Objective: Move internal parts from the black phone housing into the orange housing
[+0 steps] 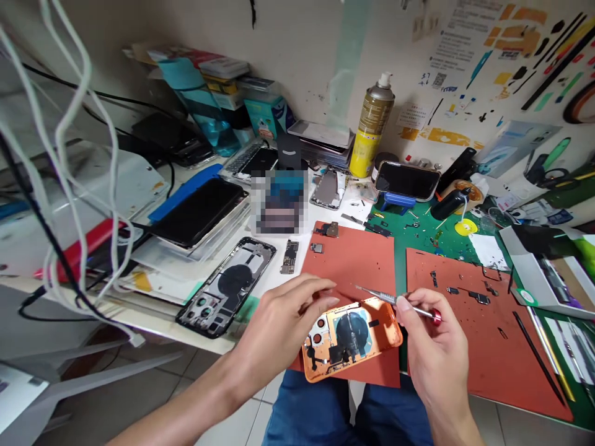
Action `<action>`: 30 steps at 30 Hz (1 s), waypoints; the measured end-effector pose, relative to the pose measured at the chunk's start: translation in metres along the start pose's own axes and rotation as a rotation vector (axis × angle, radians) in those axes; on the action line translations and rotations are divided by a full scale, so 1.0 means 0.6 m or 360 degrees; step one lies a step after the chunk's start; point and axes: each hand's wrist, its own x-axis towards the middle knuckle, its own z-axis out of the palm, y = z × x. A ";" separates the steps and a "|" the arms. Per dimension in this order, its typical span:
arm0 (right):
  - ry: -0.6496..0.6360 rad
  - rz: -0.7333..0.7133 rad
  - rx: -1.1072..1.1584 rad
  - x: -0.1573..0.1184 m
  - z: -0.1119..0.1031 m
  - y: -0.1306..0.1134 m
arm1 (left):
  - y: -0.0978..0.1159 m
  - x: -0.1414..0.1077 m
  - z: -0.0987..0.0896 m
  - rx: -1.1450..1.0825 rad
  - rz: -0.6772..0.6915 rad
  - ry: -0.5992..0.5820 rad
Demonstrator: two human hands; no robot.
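An orange phone housing (377,322) lies tilted at the front edge of a reddish-brown mat (362,254), its inner side with a dark round coil facing up. My left hand (297,310) is over its left end, thumb and fingers curved with a gap between them; nothing shows in that gap. In my right hand (434,347) is a slim metal screwdriver (385,297) with a red end cap, pinched between thumb and fingers. Its tip points left, above the housing's upper edge. A small camera part (317,248) rests on the mat's upper left.
A dark phone frame (227,285) and a logic board (289,257) lie to the left. Small parts sit on a second mat (488,347) at the right. Behind stand a spray can (372,127) and a propped phone (408,180). White cables (114,161) hang at the left.
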 end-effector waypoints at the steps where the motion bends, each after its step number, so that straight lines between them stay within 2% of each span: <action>1: -0.0026 0.0055 0.0096 -0.003 -0.003 -0.001 | 0.002 0.005 0.004 -0.0088 -0.0040 -0.0008; 5: -0.0129 0.0231 0.0318 -0.011 -0.007 -0.009 | 0.006 0.020 0.020 -0.0447 -0.0115 -0.0113; 9: -0.0145 0.0266 0.0348 -0.016 -0.008 -0.012 | 0.008 0.023 0.025 -0.0563 -0.0061 -0.0216; 13: -0.0128 0.0232 0.0357 -0.021 -0.017 -0.010 | 0.009 0.017 0.025 -0.0484 0.0149 -0.0192; 17: -0.0115 0.0138 0.0349 -0.028 -0.035 -0.003 | 0.007 0.012 0.027 -0.0237 0.0358 -0.0168; 22: -0.0160 0.0093 0.0214 -0.034 -0.051 0.008 | 0.005 0.013 0.031 -0.0086 0.0480 -0.0183; 30: -0.0136 0.0012 0.0126 -0.035 -0.052 0.017 | 0.008 0.016 0.036 -0.0032 0.0582 -0.0171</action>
